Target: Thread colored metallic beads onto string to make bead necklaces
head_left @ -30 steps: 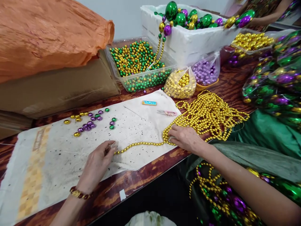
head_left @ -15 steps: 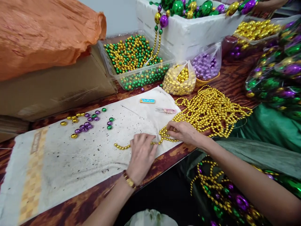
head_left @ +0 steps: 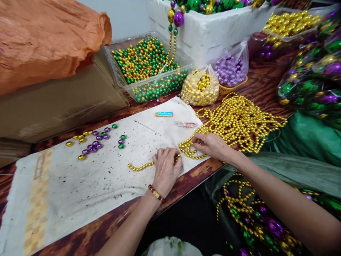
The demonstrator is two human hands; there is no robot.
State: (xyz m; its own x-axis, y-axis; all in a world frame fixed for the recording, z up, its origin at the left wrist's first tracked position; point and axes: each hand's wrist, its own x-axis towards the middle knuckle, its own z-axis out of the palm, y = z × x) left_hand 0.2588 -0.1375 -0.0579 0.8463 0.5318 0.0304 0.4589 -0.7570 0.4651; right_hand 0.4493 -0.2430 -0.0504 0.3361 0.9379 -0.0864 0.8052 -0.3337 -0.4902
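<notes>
"What is the setting?"

"A reddish-brown wooden table (head_left: 266, 80) against a pale wall. A long white cloth (head_left: 80, 192), speckled with dark marks, covers much of its near side. At the back left is a cardboard box (head_left: 66, 106) under an orange sheet (head_left: 48, 46); at the back right, a white foam box (head_left: 213, 33) of large shiny beads. Between them sits a clear tub (head_left: 126, 87) of green and gold beads."

"And nearer the hands?"

"A heap of gold bead strands (head_left: 237, 119) spreads from the cloth's right end onto the wood."

"What are the hands doing?"

"They are apart, near each other. The left hand (head_left: 167, 167), palm down, is curled around a gold strand (head_left: 141, 167) whose end lies on the cloth. The right hand (head_left: 210, 145) is at the heap's near edge, fingertips bent among loops; I cannot tell whether it grips any."

"Smaller things?"

"Pink-handled snips (head_left: 185, 124) and a blue-labelled lighter (head_left: 164, 114) behind the hands, then loose purple, green and gold beads (head_left: 93, 146) to the left."
</notes>
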